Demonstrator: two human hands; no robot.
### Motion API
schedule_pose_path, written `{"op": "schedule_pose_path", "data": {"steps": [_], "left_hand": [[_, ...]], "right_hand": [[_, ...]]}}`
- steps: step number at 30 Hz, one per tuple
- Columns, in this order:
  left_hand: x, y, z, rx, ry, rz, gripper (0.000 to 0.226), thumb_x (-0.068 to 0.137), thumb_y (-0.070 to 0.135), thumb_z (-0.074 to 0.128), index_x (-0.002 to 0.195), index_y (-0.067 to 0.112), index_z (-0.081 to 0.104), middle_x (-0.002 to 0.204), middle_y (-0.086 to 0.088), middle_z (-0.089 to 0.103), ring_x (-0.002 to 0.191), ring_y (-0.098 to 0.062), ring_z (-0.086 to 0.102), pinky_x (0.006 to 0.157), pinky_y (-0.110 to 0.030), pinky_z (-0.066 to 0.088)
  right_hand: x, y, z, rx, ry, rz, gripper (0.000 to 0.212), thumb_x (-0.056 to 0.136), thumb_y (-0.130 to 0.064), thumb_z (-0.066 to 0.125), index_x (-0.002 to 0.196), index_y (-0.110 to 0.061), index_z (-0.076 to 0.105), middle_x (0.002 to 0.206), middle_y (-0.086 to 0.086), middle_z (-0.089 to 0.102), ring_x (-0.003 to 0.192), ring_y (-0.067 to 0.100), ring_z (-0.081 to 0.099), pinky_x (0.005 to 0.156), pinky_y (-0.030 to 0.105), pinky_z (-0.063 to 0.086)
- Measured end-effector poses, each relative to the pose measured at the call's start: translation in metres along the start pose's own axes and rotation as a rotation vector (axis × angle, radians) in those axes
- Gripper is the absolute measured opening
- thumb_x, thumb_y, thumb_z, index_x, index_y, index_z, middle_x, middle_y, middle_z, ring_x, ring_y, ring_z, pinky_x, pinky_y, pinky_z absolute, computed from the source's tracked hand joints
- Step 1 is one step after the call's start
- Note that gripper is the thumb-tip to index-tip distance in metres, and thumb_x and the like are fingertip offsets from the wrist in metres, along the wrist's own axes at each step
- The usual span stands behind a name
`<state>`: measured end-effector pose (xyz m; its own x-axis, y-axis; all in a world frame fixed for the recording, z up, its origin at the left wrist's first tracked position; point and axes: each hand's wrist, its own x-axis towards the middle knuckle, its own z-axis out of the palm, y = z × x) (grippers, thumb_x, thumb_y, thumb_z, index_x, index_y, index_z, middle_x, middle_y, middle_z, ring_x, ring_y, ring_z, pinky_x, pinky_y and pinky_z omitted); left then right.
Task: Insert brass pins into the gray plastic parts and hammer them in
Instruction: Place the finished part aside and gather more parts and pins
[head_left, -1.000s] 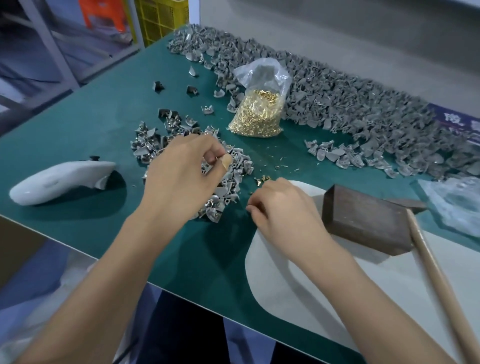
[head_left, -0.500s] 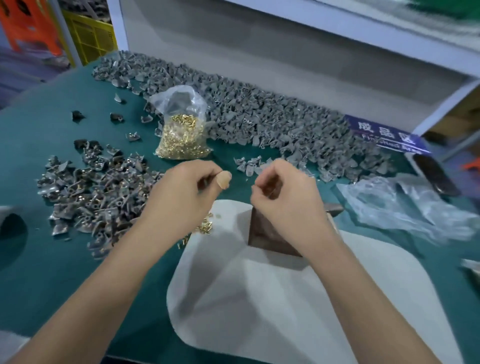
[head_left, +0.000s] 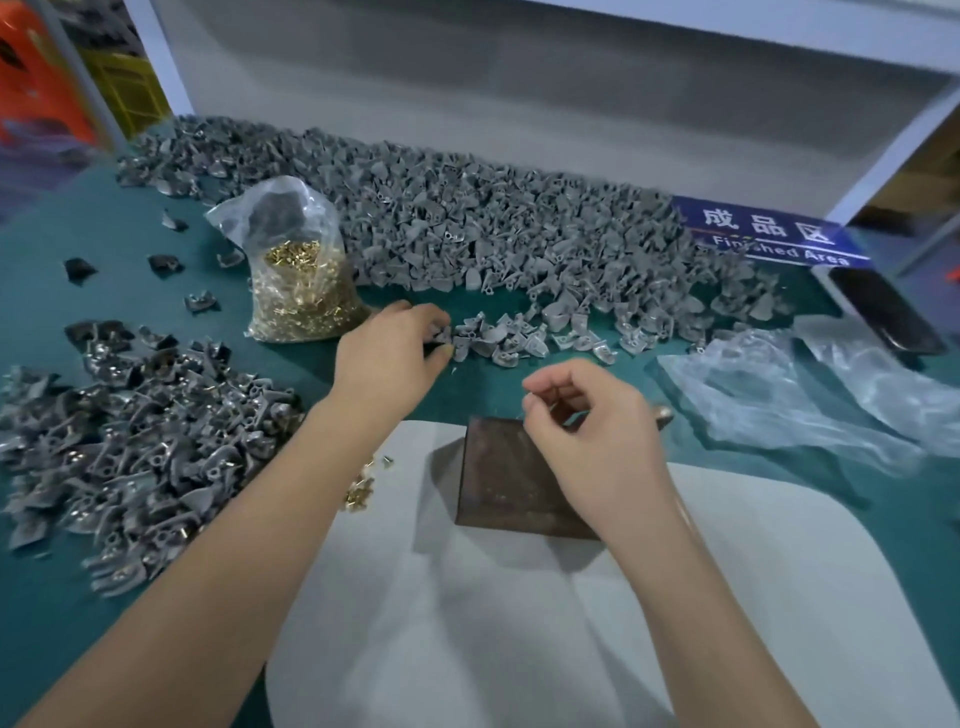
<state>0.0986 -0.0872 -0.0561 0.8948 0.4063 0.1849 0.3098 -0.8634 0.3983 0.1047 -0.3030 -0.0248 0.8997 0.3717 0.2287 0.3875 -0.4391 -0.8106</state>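
As the left hand (head_left: 389, 353) had reached out from near the chest, its grip pinched a fresh gray part (head_left: 445, 335); the right hand (head_left: 582, 415) seemingly pinched a pin, ready for insertion.

One view only, from a camera worn on the person's head. It looks forward and steeply down onto the green worktop (head_left: 78, 234), close enough that both forearms enter from the bottom edge and fill much of the lower frame. The left hand (head_left: 387, 353) and right hand (head_left: 587, 431) sit near frame centre. The lens is wide-angle: straight edges bow toward the borders. The far side of the frame takes in the grey wall (head_left: 519, 104) behind the worktop, a blue sign (head_left: 769, 234) at upper right and a white post (head_left: 156, 67) at upper left. The near edge of the worktop shows at lower left. No second view exists to compare coverage.
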Motion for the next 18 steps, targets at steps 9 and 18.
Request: {"op": "schedule_pose_path", "data": {"steps": [9,18], "left_hand": [[-0.025,0.002,-0.017,-0.155,-0.008,0.111,0.029,0.089,0.038,0.068,0.114,0.036,0.056,0.097,0.020,0.061,0.093,-0.005,0.056,0.070,-0.030,0.043],[-0.070,0.039,-0.025,-0.691,-0.027,0.240,0.030,0.088,0.034,0.071,0.114,0.034,0.058,0.103,0.022,0.066,0.104,-0.004,0.064,0.088,-0.027,0.051]], "right_hand": [[-0.001,0.003,-0.001,0.120,0.074,-0.028,0.022,0.090,-0.008,0.072,0.098,-0.028,0.069,0.082,-0.014,0.068,0.079,0.003,0.063,0.069,0.010,0.046],[-0.008,0.005,-0.004,0.140,0.086,-0.175,0.022,0.092,-0.004,0.068,0.097,-0.025,0.072,0.091,-0.015,0.071,0.094,0.012,0.069,0.080,0.020,0.052]]}}
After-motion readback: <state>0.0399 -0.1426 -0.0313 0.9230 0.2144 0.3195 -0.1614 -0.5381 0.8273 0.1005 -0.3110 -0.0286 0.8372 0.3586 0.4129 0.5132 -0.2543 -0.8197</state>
